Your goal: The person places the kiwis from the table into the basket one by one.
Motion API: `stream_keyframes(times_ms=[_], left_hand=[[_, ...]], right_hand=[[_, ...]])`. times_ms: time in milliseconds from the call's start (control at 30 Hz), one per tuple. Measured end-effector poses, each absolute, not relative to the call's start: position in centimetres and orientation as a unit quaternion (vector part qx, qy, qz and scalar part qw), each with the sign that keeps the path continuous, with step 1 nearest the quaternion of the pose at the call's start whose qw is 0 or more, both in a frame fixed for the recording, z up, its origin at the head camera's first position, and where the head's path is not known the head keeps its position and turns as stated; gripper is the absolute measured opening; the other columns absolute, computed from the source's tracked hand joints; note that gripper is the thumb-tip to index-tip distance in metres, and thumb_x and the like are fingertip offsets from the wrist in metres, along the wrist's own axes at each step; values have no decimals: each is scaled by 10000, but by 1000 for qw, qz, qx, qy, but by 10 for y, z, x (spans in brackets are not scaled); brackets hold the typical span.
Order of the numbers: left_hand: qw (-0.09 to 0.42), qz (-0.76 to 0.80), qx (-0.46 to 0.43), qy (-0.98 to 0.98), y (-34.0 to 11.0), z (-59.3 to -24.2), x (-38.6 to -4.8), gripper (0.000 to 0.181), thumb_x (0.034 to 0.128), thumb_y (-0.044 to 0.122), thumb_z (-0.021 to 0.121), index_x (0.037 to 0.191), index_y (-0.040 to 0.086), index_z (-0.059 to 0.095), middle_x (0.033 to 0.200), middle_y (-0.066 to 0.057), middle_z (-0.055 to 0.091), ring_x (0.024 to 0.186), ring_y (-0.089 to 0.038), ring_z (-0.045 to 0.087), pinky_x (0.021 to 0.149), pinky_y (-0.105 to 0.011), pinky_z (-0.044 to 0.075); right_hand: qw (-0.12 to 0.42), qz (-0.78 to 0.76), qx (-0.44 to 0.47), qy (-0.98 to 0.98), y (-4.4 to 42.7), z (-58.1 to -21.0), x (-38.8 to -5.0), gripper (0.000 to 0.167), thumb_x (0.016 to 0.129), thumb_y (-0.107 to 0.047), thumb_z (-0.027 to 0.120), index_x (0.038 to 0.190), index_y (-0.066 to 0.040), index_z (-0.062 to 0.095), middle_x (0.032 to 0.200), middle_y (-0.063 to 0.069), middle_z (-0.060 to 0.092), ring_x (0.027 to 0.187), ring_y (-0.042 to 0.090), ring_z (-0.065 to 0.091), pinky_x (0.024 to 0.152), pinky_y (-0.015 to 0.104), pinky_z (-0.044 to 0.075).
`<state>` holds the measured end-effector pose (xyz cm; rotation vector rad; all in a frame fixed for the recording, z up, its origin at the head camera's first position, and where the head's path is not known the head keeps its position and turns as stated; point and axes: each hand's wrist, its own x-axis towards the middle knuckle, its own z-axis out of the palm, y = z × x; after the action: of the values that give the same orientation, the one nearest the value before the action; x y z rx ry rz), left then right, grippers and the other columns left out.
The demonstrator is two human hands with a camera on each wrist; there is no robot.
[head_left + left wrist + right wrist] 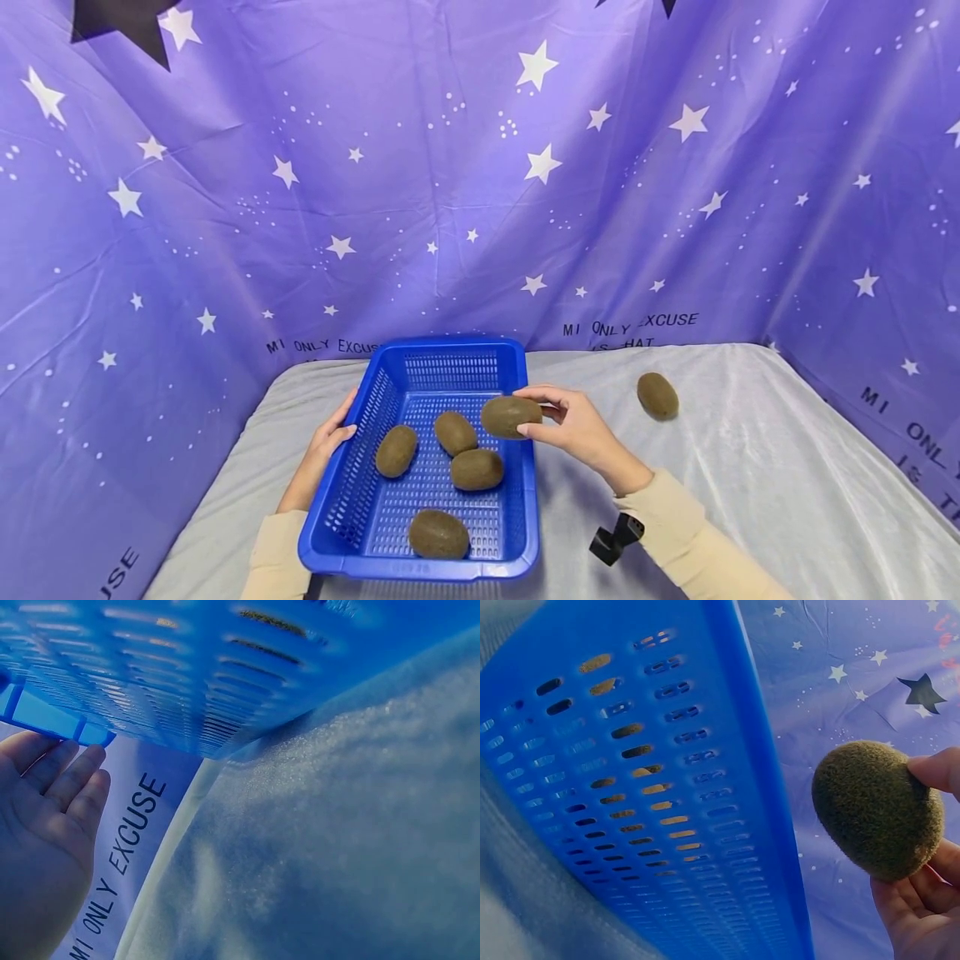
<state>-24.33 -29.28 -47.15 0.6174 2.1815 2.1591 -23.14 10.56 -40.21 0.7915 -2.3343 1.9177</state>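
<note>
A blue plastic basket (420, 569) with slotted walls stands on the cloth-covered surface, holding several brown, fuzzy kiwis. One kiwi (439, 534) lies near its front wall, another kiwi (396, 451) at the left, and two touch near the middle. My left hand (327, 446) holds the basket's left rim, thumb over the top; in the left wrist view its fingers (82, 776) reach the rim's underside. My right hand (573, 425) pinches a kiwi (877, 810) between thumb and fingers, above the basket's right rim. One more kiwi (657, 396) lies on the cloth to the right.
A pale grey, shiny cloth (750, 467) covers the surface. Purple curtains (450, 167) with white stars and printed words hang behind and at both sides. A small black device (617, 538) sits at the right wrist.
</note>
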Motion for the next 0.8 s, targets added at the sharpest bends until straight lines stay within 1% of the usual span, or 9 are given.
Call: stream_keyframes(times_ms=[100, 167, 267, 367, 633, 800], left_hand=[[19, 699, 193, 689, -292, -470, -241, 587, 988, 68, 351, 1503, 12, 74, 1548, -230, 25, 1243, 35, 389, 953, -157, 387], [25, 704, 195, 683, -292, -469, -239, 586, 990, 68, 349, 1504, 18, 72, 1547, -233, 24, 1241, 17, 402, 949, -173, 401], [27, 707, 205, 676, -291, -468, -238, 582, 989, 49, 342, 1501, 6, 68, 1542, -240, 24, 1254, 3, 398, 962, -181, 395], [29, 711, 210, 671, -290, -467, -238, 579, 991, 43, 334, 1499, 1, 59, 1544, -230, 37, 1258, 0, 397, 968, -182, 391], [33, 714, 200, 670, -291, -468, -239, 588, 992, 58, 348, 1507, 23, 66, 1553, -219, 24, 1258, -12, 399, 960, -190, 403], [32, 711, 203, 672, -291, -469, -240, 592, 992, 58, 347, 1504, 15, 53, 1552, -220, 16, 1260, 3, 388, 963, -180, 393]], right_hand=[[13, 613, 254, -748, 102, -403, -232, 394, 769, -101, 764, 1144, -39, 660, 1172, 119, 640, 1043, 164, 600, 912, 231, 463], [17, 614, 261, -745, 100, -405, -233, 393, 766, -84, 763, 1139, -17, 658, 1159, 136, 643, 1030, 156, 604, 907, 235, 468], [21, 612, 271, -743, 97, -409, -235, 396, 763, -69, 763, 1135, 11, 652, 1151, 160, 638, 1022, 147, 605, 905, 242, 472], [21, 611, 268, -745, 96, -414, -236, 395, 763, -61, 763, 1134, 16, 650, 1147, 166, 636, 1021, 155, 606, 904, 242, 472], [13, 608, 255, -752, 96, -419, -237, 401, 767, -90, 765, 1139, 7, 649, 1138, 157, 639, 1039, 246, 601, 907, 252, 471], [16, 607, 247, -756, 94, -420, -239, 404, 775, -93, 758, 1145, 18, 643, 1137, 149, 644, 1051, 265, 598, 908, 249, 468]])
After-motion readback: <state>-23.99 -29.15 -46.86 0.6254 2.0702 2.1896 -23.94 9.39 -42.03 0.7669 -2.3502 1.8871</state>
